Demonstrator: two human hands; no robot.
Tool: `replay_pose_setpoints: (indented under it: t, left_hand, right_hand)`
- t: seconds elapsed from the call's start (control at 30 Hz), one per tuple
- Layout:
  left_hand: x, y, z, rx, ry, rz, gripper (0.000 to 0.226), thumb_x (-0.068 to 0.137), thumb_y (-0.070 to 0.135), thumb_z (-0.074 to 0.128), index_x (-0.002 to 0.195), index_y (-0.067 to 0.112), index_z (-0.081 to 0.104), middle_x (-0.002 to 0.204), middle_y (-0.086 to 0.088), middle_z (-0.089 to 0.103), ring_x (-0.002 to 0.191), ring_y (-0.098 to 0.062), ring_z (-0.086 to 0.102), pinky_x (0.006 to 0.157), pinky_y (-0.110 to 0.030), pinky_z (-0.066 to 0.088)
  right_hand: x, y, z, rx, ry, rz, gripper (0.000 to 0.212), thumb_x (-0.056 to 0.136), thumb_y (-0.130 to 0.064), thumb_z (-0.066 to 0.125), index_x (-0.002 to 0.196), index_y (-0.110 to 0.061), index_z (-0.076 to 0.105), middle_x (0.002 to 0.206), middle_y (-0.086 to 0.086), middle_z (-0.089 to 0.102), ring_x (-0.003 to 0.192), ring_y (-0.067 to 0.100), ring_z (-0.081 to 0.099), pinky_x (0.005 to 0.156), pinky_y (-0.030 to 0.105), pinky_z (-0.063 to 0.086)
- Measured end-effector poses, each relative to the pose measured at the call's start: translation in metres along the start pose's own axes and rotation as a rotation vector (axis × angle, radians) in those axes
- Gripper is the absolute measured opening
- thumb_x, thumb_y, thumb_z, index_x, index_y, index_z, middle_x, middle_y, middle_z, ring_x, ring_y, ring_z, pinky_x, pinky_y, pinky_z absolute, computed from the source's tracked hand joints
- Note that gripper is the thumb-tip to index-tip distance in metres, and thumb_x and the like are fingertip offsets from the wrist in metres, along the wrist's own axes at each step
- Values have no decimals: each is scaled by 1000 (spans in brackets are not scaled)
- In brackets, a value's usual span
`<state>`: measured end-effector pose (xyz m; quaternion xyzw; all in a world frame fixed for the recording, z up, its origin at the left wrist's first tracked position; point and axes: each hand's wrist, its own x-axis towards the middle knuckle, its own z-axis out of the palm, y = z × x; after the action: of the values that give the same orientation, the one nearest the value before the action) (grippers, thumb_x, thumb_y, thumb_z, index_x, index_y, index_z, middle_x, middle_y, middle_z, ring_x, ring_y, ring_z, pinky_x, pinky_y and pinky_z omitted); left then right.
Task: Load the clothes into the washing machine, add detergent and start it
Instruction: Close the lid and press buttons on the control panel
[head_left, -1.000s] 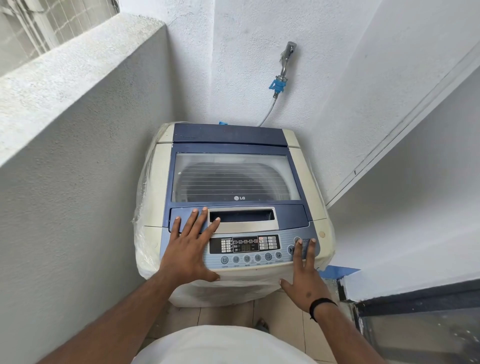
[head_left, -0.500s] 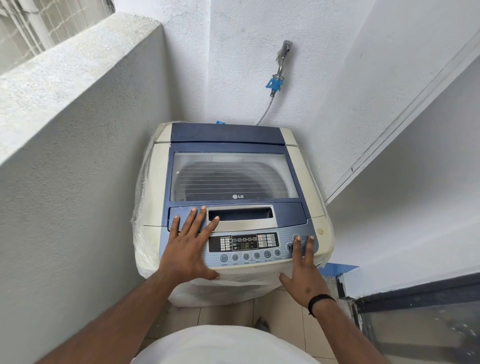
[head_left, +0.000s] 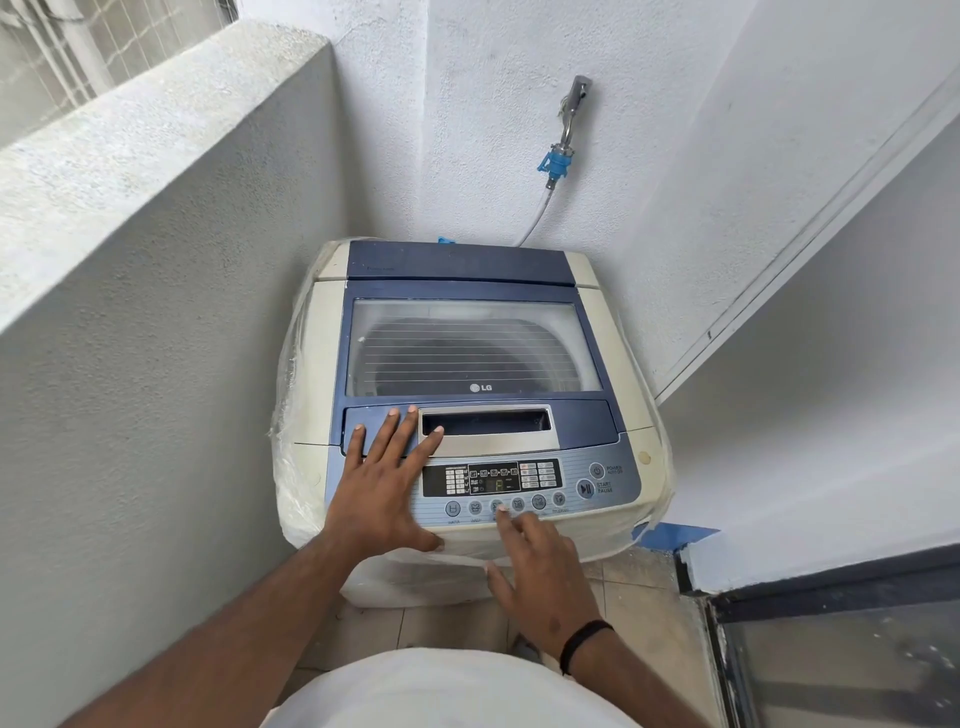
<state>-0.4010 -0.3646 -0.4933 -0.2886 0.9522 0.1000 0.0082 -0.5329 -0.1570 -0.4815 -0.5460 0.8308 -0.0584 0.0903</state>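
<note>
Head: left hand flat on washing machine; right hand fingertip on button.

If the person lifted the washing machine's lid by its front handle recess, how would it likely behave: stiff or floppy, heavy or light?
The lid looks like a rigid framed panel with a clear window, so it would probably stay stiff. A seam between window and handle recess suggests it may fold there. The left hand lies flat on its front edge, likely holding it down.

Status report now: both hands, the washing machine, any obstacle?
Left hand flat on lid front, holding nothing. Right hand open, one finger at the lower button row. Washing machine lid closed, display lit. No obstacle seen.
</note>
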Motion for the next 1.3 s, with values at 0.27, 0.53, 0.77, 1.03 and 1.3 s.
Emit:
replay_pose_setpoints:
  t: [0.27,0.53,0.77,1.03,1.3]
  left_hand:
    - [2,0,1,3,-3,6,138,50,93,55,158,37,-9,165,-1,-24,151,-22,-26,121,-56,-11]
    - [1,-1,3,9,0,7,138,50,93,55,158,37,-11,165,-2,-24,151,-22,-26,121,-56,-12]
    - [2,-2,4,8,4,11,138,50,94,54,159,36,-8,166,-2,-22,152,-23,-24,121,-56,-10]
    - [2,-2,5,9,-2,10,138,49,94,54,159,36,-8,166,-2,-23,152,-23,-24,121,-57,-9]
    - [2,-1,5,8,4,5,138,50,93,55,159,37,-7,166,-2,-22,152,-22,-23,121,-56,-9]
  right_hand:
    - [5,-16,0,-74,-25,-100,72,84,-51,44,146,-14,40,113,-3,56,96,21,54,76,37,52]
    - [10,-16,-5,-112,-76,-102,72,83,-51,48,146,-16,41,113,-5,57,93,21,53,74,37,52]
    - [9,-16,-5,-109,-83,-115,72,83,-50,52,145,-16,43,109,-6,57,90,20,51,71,36,52]
    - [12,-17,-4,-128,-88,-121,72,79,-52,58,140,-16,48,106,-6,58,89,21,54,68,36,53]
    - [26,-18,-10,-123,-179,-116,64,91,-46,47,144,-12,44,123,-1,58,112,31,50,85,45,50]
